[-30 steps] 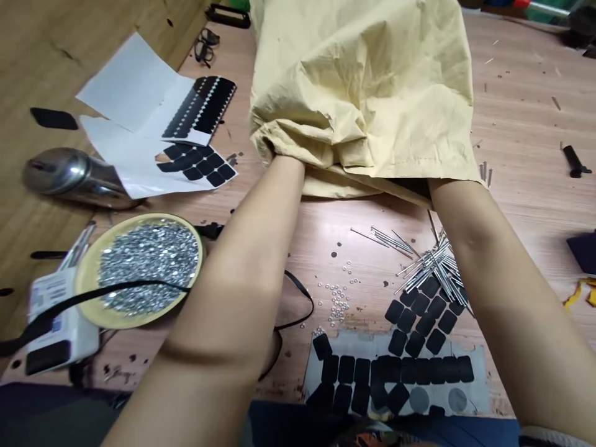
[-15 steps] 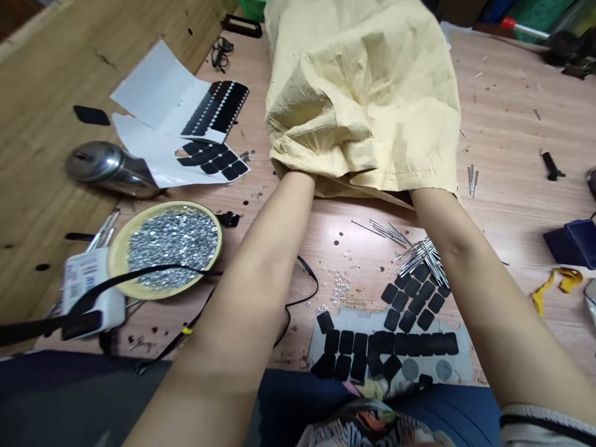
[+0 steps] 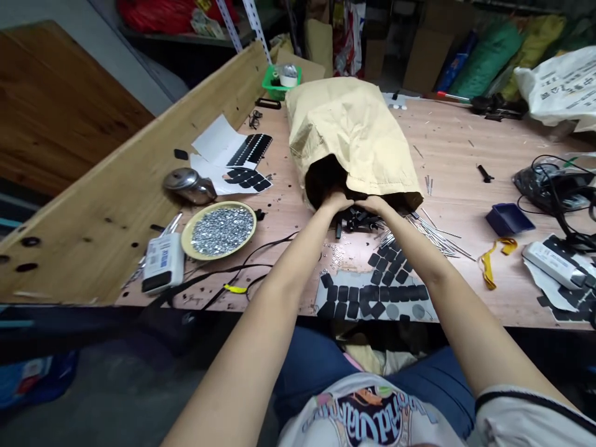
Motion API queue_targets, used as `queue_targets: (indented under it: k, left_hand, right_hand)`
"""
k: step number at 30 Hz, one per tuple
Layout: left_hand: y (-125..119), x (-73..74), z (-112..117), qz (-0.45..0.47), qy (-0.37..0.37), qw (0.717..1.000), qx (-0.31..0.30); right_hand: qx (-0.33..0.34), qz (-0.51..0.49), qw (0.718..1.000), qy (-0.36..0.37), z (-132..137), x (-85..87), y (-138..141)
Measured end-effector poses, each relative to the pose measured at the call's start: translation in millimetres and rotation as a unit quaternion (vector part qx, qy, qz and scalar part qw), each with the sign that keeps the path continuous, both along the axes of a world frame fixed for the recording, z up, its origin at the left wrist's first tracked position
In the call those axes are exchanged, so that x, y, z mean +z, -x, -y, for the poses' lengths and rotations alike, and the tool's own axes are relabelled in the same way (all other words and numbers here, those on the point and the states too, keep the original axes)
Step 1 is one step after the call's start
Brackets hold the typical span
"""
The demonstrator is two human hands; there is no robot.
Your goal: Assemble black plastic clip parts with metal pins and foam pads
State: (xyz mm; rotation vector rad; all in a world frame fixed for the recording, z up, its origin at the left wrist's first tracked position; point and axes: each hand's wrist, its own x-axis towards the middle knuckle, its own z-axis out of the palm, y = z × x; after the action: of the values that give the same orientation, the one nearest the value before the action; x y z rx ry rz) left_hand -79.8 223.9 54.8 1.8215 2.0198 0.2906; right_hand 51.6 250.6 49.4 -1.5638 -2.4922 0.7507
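A crumpled tan paper sack lies on the wooden bench with its dark mouth facing me. My left hand and my right hand sit side by side at that mouth. Their fingers are curled down over a small heap of black parts on the bench just outside the sack. Thin metal pins lie scattered to the right of my right wrist. A grey sheet covered with black pads lies under my forearms at the front edge.
A yellow plate of silver washers, a white box, a metal cup and white sheets with black pads are on the left. A blue tray, a yellow strap and cables are on the right.
Both hands, earlier deep inside the sack, are drawn back to its mouth, and black parts now lie outside it. The camera has lifted and pulled back, showing much more bench.
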Motion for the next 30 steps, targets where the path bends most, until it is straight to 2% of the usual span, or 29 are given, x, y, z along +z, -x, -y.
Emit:
queue_targets:
  k: [4,6,9,12,16,18,21,26,28,30]
  left_hand:
    - [-2,-6.8,29,-0.043,0.019,0.999,-0.003]
    - [-3,-7.0,41,-0.046,-0.008,0.999,0.002]
    - [-6,-3.3,58,-0.041,-0.095,0.995,0.011]
    - [-12,2.6,81,-0.029,-0.136,0.99,0.029]
    - [-28,2.0,120,-0.022,-0.164,0.985,0.041]
    - [-39,-4.2,143,-0.018,-0.19,0.981,0.043]
    - [-56,-17.2,175,-0.014,-0.206,0.978,0.03]
    - [-69,-39.1,213,-0.012,-0.157,0.988,-0.01]
    - [-66,-47.2,221,0.016,-0.132,0.991,0.008]
    - [-60,-54.0,224,0.071,-0.116,0.989,0.054]
  right_hand:
    - [-0.031,0.074,0.997,-0.004,24,2.8,-8]
    - [-0.023,0.075,0.996,-0.033,39,4.5,-15]
    - [-0.02,0.04,0.996,-0.077,59,6.9,-33]
    - [-0.036,-0.015,0.991,-0.128,77,6.1,-58]
    - [-0.038,-0.083,0.989,-0.113,109,-5.2,-92]
    - [-0.038,-0.099,0.989,-0.103,131,-15.1,-104]
    - [-0.038,-0.106,0.985,-0.129,164,-32.1,-112]
    - [-0.071,-0.1,0.98,-0.156,194,-53.1,-107]
    - [-0.1,-0.1,0.977,-0.158,198,-55.5,-105]
    - [-0.134,-0.1,0.972,-0.164,200,-53.7,-102]
